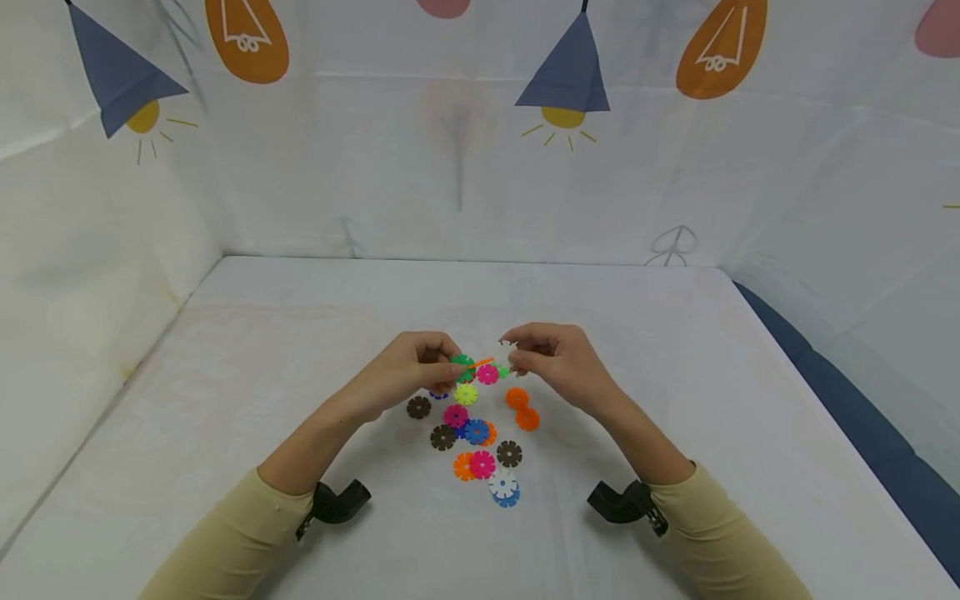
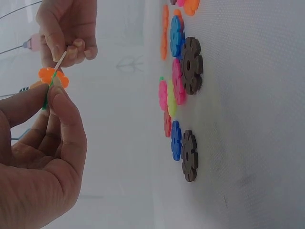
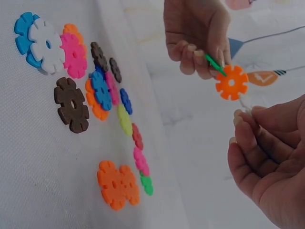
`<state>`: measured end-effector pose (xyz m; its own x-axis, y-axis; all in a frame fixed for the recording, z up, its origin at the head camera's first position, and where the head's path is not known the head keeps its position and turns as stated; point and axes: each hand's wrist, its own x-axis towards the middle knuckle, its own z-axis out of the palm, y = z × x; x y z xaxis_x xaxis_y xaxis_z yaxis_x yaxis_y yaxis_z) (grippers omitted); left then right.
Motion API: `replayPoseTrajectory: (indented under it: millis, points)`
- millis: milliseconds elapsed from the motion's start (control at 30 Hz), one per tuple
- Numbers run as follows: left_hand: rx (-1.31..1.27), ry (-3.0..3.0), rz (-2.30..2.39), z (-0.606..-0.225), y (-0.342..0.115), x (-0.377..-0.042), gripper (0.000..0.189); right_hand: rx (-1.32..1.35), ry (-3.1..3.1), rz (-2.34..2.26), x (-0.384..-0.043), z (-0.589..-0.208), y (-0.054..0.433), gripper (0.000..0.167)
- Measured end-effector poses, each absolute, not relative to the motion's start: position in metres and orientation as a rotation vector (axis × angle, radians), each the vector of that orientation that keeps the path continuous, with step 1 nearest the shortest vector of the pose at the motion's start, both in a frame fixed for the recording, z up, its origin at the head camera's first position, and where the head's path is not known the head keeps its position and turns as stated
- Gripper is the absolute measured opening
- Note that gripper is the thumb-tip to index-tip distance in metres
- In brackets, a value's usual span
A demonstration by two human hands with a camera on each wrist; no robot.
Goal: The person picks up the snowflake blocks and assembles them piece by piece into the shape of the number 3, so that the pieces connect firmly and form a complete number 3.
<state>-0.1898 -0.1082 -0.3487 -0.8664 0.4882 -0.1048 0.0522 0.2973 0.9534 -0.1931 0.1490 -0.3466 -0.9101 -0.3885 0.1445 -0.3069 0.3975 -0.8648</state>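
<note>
My left hand [image 1: 408, 371] pinches a green notched disc [image 1: 462, 367] between thumb and forefinger. An orange notched disc [image 3: 232, 82] stands out from the green disc, set crosswise to it. With thumb and fingertips my right hand [image 1: 558, 360] pinches a white notched disc [image 1: 507, 353]. In the right wrist view the white disc's edge meets the orange disc's lower rim; how deep it sits there I cannot tell. Both hands are raised above the table, close together, and fingers cover much of the green and white discs.
Beneath and in front of the hands, several loose discs lie on the white table [image 1: 300, 333]. Among them are a brown disc [image 1: 509, 453], a yellow disc [image 1: 466, 394], a pair of overlapping orange discs [image 3: 112, 185] and a white disc [image 3: 46, 46] over a blue one.
</note>
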Motion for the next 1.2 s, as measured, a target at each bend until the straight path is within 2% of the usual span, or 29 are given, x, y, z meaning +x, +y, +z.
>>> replayPoseTrajectory:
  millis: [500,1200]
  points:
    - [0.485,2.237,1.550,-0.351,-0.106,-0.191,0.021,-0.629,2.589,-1.484,-0.190,-0.345,0.147,0.019]
    - [0.460,2.297,1.566,-0.344,-0.104,-0.187,0.011,-0.569,2.589,-1.601,-0.179,-0.342,0.137,0.020]
